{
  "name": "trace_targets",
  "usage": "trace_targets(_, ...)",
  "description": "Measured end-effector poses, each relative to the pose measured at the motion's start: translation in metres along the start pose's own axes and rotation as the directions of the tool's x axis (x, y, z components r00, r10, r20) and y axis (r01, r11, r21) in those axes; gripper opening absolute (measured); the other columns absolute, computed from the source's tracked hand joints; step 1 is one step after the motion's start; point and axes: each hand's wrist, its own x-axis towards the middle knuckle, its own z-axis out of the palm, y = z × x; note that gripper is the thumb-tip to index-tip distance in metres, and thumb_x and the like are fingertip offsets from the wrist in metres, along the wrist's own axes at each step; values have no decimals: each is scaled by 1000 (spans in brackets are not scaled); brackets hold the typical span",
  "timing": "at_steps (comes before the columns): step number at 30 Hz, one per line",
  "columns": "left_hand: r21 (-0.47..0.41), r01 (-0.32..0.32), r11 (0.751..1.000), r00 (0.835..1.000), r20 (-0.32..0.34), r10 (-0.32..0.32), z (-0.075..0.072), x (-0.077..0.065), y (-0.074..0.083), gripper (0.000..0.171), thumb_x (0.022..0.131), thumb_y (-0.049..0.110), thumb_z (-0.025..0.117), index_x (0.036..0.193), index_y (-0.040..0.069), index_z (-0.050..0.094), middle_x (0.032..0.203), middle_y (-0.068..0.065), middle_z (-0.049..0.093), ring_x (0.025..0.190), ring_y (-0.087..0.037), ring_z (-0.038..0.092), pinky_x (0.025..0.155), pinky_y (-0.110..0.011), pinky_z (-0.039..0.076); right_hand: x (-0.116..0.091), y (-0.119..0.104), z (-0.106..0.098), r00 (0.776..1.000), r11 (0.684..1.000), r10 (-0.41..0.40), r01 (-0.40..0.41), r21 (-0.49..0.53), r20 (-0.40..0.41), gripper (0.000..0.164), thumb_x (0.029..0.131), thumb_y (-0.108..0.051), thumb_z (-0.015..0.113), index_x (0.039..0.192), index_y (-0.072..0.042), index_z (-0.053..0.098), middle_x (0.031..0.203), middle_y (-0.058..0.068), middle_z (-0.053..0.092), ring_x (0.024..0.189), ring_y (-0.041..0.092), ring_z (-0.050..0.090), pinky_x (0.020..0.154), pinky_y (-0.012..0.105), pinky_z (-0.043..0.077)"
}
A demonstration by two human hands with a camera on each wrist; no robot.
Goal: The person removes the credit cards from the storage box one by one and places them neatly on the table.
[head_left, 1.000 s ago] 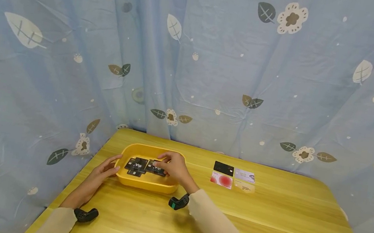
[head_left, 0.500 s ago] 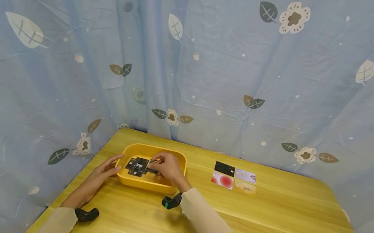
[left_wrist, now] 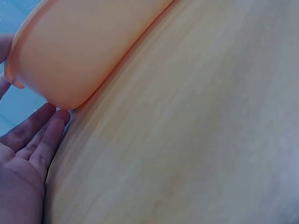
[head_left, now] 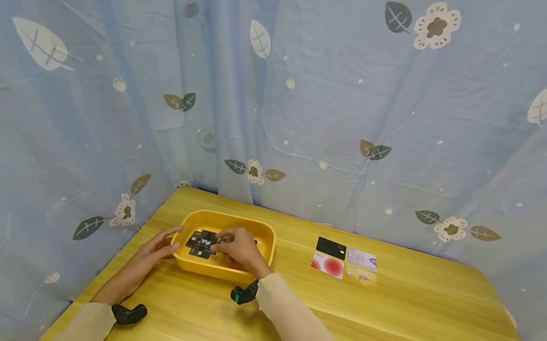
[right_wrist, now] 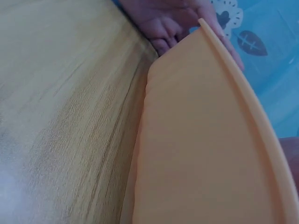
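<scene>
Several black cards (head_left: 203,241), one marked "Vip", lie overlapping in a shallow yellow plastic tray (head_left: 216,271). My right hand (head_left: 239,246) reaches over the tray's right side. Its thumb and fingers pinch at the right edge of the black cards, and the back of the hand hides part of the tray floor. At the tray's left end, my left hand (head_left: 151,251) touches the rim with thumb and forefinger. The left wrist view shows the other fingers (left_wrist: 49,142) of that hand extended, low beside the tray's base.
To the right of the tray, a black card (head_left: 331,248), a pink-and-red card (head_left: 328,264), a pale purple card (head_left: 362,258) and a cream card (head_left: 361,274) lie flat in a block on the wooden table (head_left: 388,329). A blue patterned curtain (head_left: 318,83) hangs behind.
My right hand has moved left inside the tray, from the right-hand Vip card toward the left cluster of black cards. My left hand stays at the tray's left end.
</scene>
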Motion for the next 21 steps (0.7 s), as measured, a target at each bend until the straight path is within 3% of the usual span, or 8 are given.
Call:
trace_targets(9, -28, 13, 1000, 1000, 1, -13, 2, -1, 2, 63, 106, 39, 59, 162, 26, 33, 164, -13, 30, 143, -35, 36, 116, -55, 31, 4, 0, 3, 997, 993, 62, -58, -100, 37, 37, 94, -21, 78, 128, -7, 73, 73, 4, 72, 46, 16, 49, 47, 28, 44)
trace_targets(14, -33, 8, 999, 1000, 1, -8, 2, 0, 0, 63, 105, 40, 59, 161, 27, 34, 163, -13, 31, 142, -34, 37, 116, -55, 31, 7, 2, 1, 998, 984, 62, -56, -169, 27, 36, 94, -22, 78, 128, -10, 74, 78, 1, 73, 47, 15, 52, 49, 28, 47)
trace_targets(21, -41, 0, 999, 1000, 1, 0, 1, 0, 1, 62, 106, 38, 59, 161, 25, 34, 164, -13, 30, 142, -34, 36, 115, -55, 31, 12, 5, -2, 998, 974, 62, -57, -217, 13, 37, 92, -23, 80, 127, -14, 75, 65, 2, 68, 45, 15, 52, 47, 27, 45)
